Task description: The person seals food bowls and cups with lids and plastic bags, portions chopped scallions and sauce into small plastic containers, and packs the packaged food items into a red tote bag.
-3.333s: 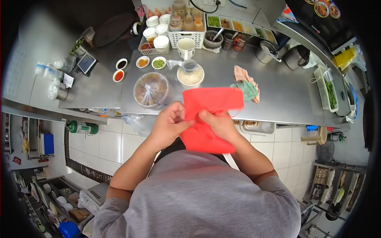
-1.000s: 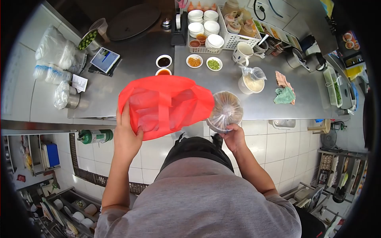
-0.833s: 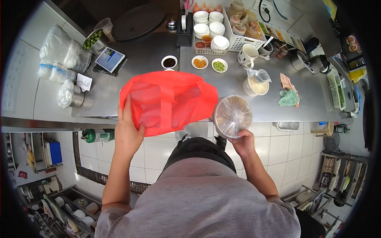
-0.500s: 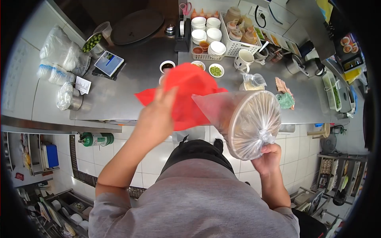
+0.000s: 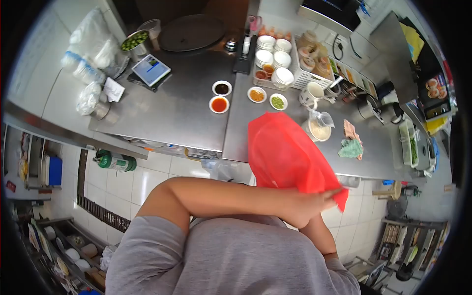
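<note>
A red plastic bag (image 5: 282, 152) hangs bulging in front of me at the counter's edge. The container tied up in clear plastic is out of sight; the bag's rounded shape suggests it is inside. My left hand (image 5: 309, 204) reaches across my body with its fingers closed on the bag's gathered edge at the right. Behind it my right forearm comes up from below, and my right hand is hidden by my left hand and the bag. Close beyond the bag stands a white tub (image 5: 318, 132) with a clear plastic bag on it.
On the steel counter (image 5: 182, 118) sit small bowls of dark sauce (image 5: 222, 88), red sauce (image 5: 219, 104), brown condiment (image 5: 256, 94) and chopped greens (image 5: 278, 102). Beyond are stacked white bowls (image 5: 282, 59), a mug (image 5: 311, 93) and a tablet (image 5: 151, 70). Cloths (image 5: 351, 146) lie rightward.
My left hand has swung to the right with the red bag, which now covers the plastic-wrapped container. My right hand has gone from sight, and the view has shifted slightly.
</note>
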Demonstrator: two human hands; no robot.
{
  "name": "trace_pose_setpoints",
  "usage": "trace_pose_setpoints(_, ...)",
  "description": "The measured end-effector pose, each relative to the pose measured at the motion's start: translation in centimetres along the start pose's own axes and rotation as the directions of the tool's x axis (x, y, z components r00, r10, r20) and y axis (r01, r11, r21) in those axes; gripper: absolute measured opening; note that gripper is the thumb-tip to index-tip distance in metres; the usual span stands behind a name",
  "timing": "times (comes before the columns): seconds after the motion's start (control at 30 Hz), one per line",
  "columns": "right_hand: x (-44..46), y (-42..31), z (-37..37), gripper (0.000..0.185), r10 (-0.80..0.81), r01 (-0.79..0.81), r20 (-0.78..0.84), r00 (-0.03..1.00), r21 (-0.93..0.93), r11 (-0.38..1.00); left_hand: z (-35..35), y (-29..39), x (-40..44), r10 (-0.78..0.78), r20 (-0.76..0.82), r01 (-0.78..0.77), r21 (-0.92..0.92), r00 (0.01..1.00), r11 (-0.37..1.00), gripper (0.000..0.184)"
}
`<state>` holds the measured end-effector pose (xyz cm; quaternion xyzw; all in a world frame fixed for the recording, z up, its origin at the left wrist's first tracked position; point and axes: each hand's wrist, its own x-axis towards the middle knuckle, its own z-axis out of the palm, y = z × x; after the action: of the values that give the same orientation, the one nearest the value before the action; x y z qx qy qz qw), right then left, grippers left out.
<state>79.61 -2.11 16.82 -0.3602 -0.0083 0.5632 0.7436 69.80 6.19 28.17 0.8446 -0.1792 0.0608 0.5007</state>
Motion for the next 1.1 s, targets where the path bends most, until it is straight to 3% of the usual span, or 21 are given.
trace_pose_setpoints(0.07, -0.3, -1.2, -1.2, 0.049, -0.035, 0.034, -0.056, 0.998, -0.017, 0.999, -2.6, -0.4, -1.1, 0.009, -0.234, -0.074, -0.274, 0.972, 0.959, 0.058)
trace_pose_setpoints(0.1, -1.1, -2.3, -0.9, 0.049, -0.056, 0.055, -0.086, 0.995, -0.015, 0.998, -4.3, -0.7, -2.3, -0.159, -0.352, 0.040, -0.322, 0.922, 0.946, 0.060)
trace_pose_setpoints(0.13, -1.7, -4.0, 0.5, 0.047, 0.007, -0.034, -0.182, 0.983, -0.147, 0.989, -7.0, -0.9, -3.7, -0.162, -0.478, 0.085, -0.180, 0.863, 0.980, 0.060)
trace_pose_setpoints(0.17, -2.1, -5.3, 1.5, 0.046, 0.062, -0.140, -0.283, 0.957, -0.264, 0.954, -7.8, -3.7, -5.4, -0.361, -0.440, 0.142, -0.456, 0.822, 0.879, 0.065)
trace_pose_setpoints(0.23, -2.2, -5.9, 1.3, 0.052, 0.084, -0.156, -0.316, 0.945, -0.207, 0.966, -8.4, -6.2, -7.4, -0.506, -0.515, 0.485, -0.188, 0.692, 0.854, 0.068)
trace_pose_setpoints(0.3, -1.0, -5.7, -0.2, 0.055, 0.060, -0.112, -0.278, 0.959, -0.172, 0.979, -5.1, -11.3, -9.4, -0.430, -0.556, 0.545, 0.049, 0.712, 0.837, 0.080)
trace_pose_setpoints(0.43, 1.5, -4.1, -0.7, 0.062, 0.126, -0.142, -0.282, 0.951, -0.037, 0.989, -2.2, -14.1, -10.0, -0.553, -0.558, 0.534, -0.218, 0.619, 0.817, 0.091)
trace_pose_setpoints(0.53, 4.2, -2.8, -0.8, 0.060, 0.106, -0.138, -0.430, 0.897, -0.044, 0.990, -2.0, -12.8, -9.8, -0.653, -0.547, 0.141, -0.701, 0.523, 0.699, 0.091)
trace_pose_setpoints(0.57, 4.4, -3.2, -0.9, 0.060, 0.103, -0.133, -0.430, 0.897, -0.041, 0.990, -2.2, -12.6, -9.8, -0.652, -0.545, 0.143, -0.699, 0.527, 0.700, 0.091)
trace_pose_setpoints(0.63, 4.4, -4.2, 0.1, 0.058, -0.011, -0.077, -0.266, 0.964, -0.317, 0.945, -2.9, -12.7, -10.3, -0.603, -0.641, 0.147, -0.618, 0.474, 0.772, 0.090)
trace_pose_setpoints(0.67, 3.7, -4.8, 1.3, 0.045, -0.093, -0.088, -0.323, 0.942, -0.503, 0.860, -3.0, -13.3, -10.5, -0.582, -0.677, 0.224, -0.546, 0.450, 0.808, 0.086)
trace_pose_setpoints(0.7, 2.1, -6.2, 3.5, 0.045, -0.100, -0.078, -0.321, 0.942, -0.500, 0.862, -3.2, -13.7, -10.6, -0.576, -0.677, 0.224, -0.539, 0.458, 0.812, 0.086)
trace_pose_setpoints(0.73, 0.1, -7.9, 5.4, 0.038, -0.223, -0.019, -0.150, 0.963, -0.865, 0.502, -3.3, -14.0, -10.8, -0.528, -0.725, 0.343, -0.407, 0.442, 0.846, 0.083)
trace_pose_setpoints(0.77, -0.9, -9.3, 5.9, 0.031, -0.247, 0.060, 0.056, 0.967, -0.998, 0.009, -3.4, -14.1, -10.8, -0.474, -0.767, 0.455, -0.268, 0.432, 0.849, 0.080)
trace_pose_setpoints(0.83, 0.6, -12.9, 5.6, 0.028, -0.456, -0.005, -0.166, 0.875, -0.942, 0.334, -3.8, -13.8, -10.4, -0.466, -0.785, 0.484, -0.248, 0.407, 0.839, 0.075)
trace_pose_setpoints(0.9, 5.7, -16.3, 0.0, 0.036, -0.746, -0.112, -0.036, 0.665, -0.992, -0.052, -4.2, -13.2, -10.2, -0.464, -0.796, 0.518, -0.227, 0.389, 0.825, 0.072)
trace_pose_setpoints(0.97, 11.8, -17.4, -8.8, 0.033, -0.740, -0.320, -0.147, 0.657, -0.942, -0.097, -5.4, -12.7, -9.7, -0.491, -0.800, 0.493, -0.291, 0.344, 0.820, 0.067)
trace_pose_setpoints(1.0, 12.4, -17.2, -9.1, 0.033, -0.741, -0.311, -0.138, 0.657, -0.945, -0.100, -6.1, -12.5, -9.7, -0.483, -0.806, 0.492, -0.285, 0.341, 0.823, 0.067)
trace_pose_setpoints(1.03, 13.0, -16.8, -9.4, 0.033, -0.513, -0.204, -0.394, 0.763, -0.899, 0.387, -6.8, -12.3, -10.0, -0.469, -0.805, 0.574, -0.202, 0.364, 0.793, 0.064)
trace_pose_setpoints(1.07, 13.6, -16.5, -9.7, 0.033, -0.168, -0.179, -0.480, 0.861, -0.596, 0.783, -7.3, -12.0, -10.3, -0.461, -0.799, 0.652, -0.118, 0.385, 0.749, 0.061)
trace_pose_setpoints(1.1, 13.8, -16.3, -9.2, 0.033, -0.159, -0.183, -0.472, 0.867, -0.599, 0.780, -7.8, -11.5, -10.5, -0.461, -0.805, 0.659, -0.120, 0.373, 0.743, 0.061)
